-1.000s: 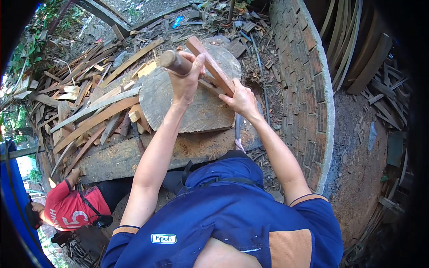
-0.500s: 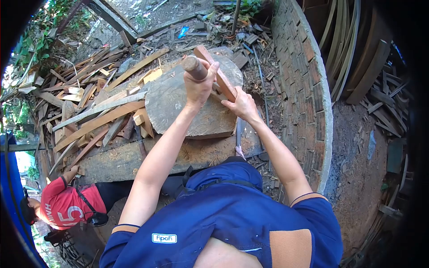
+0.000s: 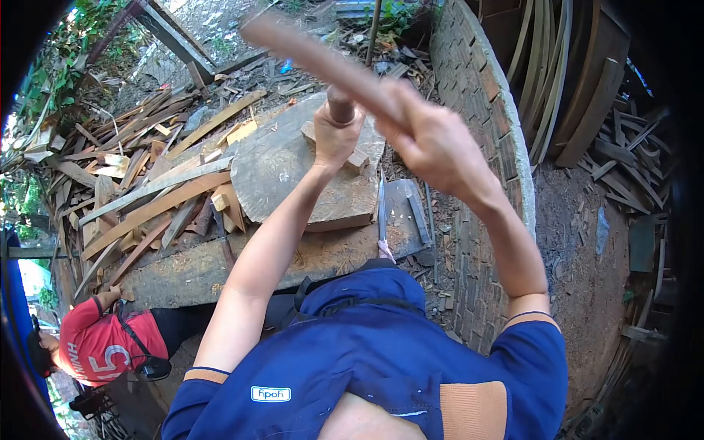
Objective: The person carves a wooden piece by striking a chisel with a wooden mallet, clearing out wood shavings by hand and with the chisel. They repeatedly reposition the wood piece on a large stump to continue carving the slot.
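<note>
My left hand (image 3: 336, 139) is closed around an upright, round wooden handle (image 3: 341, 107) above a large round wood stump (image 3: 268, 180). What the handle's lower end joins is hidden by the hand. A small wood block (image 3: 357, 161) lies on the stump just below that hand. In front of me and higher up, my right hand (image 3: 436, 143) grips a long wooden stick (image 3: 323, 66), blurred by motion. The stick slants up to the left and passes over the left hand's handle. Beside the stump is a narrow metal blade (image 3: 382, 209) with pink cloth (image 3: 386, 251) at its near end.
Wood offcuts (image 3: 158, 194) are heaped left of the stump. A curved brick wall (image 3: 480, 110) runs along the right, with long boards (image 3: 546, 81) leaning beyond it. A person in a red shirt (image 3: 103, 341) is at the lower left. A grey slab (image 3: 403, 213) lies by the blade.
My right hand has risen and swung the stick up, away from the stump. My left hand has shifted slightly right and forward, still around the handle. The wood block now shows.
</note>
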Action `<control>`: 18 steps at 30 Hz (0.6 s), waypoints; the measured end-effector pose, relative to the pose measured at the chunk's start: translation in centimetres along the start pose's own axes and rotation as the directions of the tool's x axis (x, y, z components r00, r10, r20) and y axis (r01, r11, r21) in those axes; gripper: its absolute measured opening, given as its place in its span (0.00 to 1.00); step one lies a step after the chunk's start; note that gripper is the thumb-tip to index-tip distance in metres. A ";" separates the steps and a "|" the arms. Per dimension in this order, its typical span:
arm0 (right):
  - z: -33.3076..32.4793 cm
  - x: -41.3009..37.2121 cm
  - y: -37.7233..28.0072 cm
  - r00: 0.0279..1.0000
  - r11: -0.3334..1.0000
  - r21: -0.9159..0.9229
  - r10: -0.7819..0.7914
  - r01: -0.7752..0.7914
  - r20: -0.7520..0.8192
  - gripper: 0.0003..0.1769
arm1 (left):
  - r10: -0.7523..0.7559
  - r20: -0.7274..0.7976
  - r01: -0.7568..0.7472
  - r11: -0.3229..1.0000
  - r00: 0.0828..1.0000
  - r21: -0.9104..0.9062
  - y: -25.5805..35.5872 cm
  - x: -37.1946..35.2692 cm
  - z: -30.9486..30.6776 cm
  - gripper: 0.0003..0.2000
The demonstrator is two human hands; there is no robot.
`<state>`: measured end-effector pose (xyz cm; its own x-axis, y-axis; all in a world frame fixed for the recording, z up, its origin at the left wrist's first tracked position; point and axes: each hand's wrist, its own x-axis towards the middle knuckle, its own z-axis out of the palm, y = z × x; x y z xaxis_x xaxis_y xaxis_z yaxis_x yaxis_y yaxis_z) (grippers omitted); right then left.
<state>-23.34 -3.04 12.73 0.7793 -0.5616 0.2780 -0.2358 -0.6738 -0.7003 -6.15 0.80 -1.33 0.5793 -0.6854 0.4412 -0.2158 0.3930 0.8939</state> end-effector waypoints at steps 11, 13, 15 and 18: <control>2.0 -2.1 1.4 0.998 0.966 -0.258 -0.007 0.022 0.060 0.25 | -0.018 0.005 0.018 0.997 1.000 -0.075 -0.4 -0.1 -0.2 0.08; 2.7 -2.1 2.0 0.994 0.981 0.169 0.083 -0.095 0.075 0.25 | 0.000 0.019 0.003 0.986 1.000 -0.166 0.0 -0.4 -0.8 0.08; 3.8 -1.9 3.3 0.980 0.931 0.307 0.185 -0.198 0.071 0.27 | -0.180 0.031 0.174 0.975 0.983 0.138 0.9 -0.8 -1.6 0.05; 8.0 -1.9 8.2 0.904 0.811 0.422 0.424 -0.405 0.052 0.29 | -0.135 -0.009 0.135 0.989 0.991 0.063 0.8 -1.8 -2.0 0.09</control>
<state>-22.12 -3.63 1.23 0.6349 -0.7685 -0.0798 -0.2621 -0.1170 -0.9579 -5.80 3.55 -1.55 0.6102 -0.7266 0.3158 -0.1848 0.2571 0.9486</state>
